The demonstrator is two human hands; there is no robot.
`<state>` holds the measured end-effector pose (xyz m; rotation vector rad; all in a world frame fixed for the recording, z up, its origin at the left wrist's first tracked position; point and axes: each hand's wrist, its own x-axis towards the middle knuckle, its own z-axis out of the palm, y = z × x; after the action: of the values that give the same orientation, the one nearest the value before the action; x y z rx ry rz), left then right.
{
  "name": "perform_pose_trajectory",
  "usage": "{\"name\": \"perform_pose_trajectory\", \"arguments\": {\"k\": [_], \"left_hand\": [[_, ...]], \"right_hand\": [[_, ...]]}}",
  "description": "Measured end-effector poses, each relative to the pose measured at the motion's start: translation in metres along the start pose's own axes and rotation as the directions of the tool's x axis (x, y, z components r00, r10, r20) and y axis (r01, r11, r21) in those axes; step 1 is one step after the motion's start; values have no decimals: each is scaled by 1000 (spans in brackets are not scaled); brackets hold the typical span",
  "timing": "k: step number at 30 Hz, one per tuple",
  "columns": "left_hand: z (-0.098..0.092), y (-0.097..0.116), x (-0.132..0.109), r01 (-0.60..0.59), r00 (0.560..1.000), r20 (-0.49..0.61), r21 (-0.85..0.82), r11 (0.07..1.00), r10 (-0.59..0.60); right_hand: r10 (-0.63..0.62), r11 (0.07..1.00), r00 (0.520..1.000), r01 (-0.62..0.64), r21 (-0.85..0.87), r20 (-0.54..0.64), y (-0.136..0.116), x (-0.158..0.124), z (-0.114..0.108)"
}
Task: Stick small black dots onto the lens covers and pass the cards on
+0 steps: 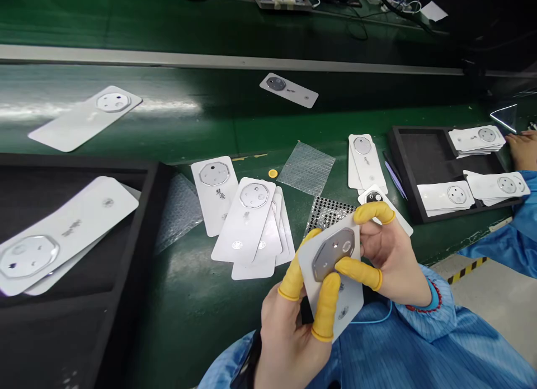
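Note:
My left hand [300, 316] grips a white phone back panel [350, 293] along its left side, with yellow finger cots on thumb and forefinger. The panel is tilted up and carries a dark grey octagon with small round details near its top. On its right side my right hand [384, 255] is closed too: the yellow-covered thumb presses on the octagon and the forefinger lies over the upper corner. Just behind the hands lie a sheet of small black dots [329, 213] and another panel with black round openings [398, 213]. Fanned white panels [247, 227] lie to the left.
A black tray [145, 210] with panels stands at left; another black tray [413, 176] holds panel stacks at right. Clear textured film [308, 168], a yellow disc [272, 173], purple tweezers [394, 176] and a panel stack [366, 165] lie between. Another person's hand [524, 148] is at far right.

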<state>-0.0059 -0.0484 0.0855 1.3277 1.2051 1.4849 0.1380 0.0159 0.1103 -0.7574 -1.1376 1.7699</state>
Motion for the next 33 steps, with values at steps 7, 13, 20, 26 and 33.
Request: {"name": "perform_pose_trajectory", "arguments": {"k": [7,13,20,26,33], "left_hand": [[1,-4,-4,105,985,-136,-19,994,-107],[2,4,13,196,962,-155,-176,965,-224],[10,5,19,96,939,-320,-107,990,-126],[8,-8,23,147,942,-307,21,989,-133],[-50,-25,28,357,758,-606,73,931,-243]], "right_hand": [[-6,996,999,2,-90,-43,-4,1,3],[7,992,1000,-6,-123,6,-3,2,2],[-9,997,999,12,-81,33,-1,0,4],[-55,993,998,57,-100,25,10,7,-1],[-238,486,969,174,-856,62,57,-8,-60]]}}
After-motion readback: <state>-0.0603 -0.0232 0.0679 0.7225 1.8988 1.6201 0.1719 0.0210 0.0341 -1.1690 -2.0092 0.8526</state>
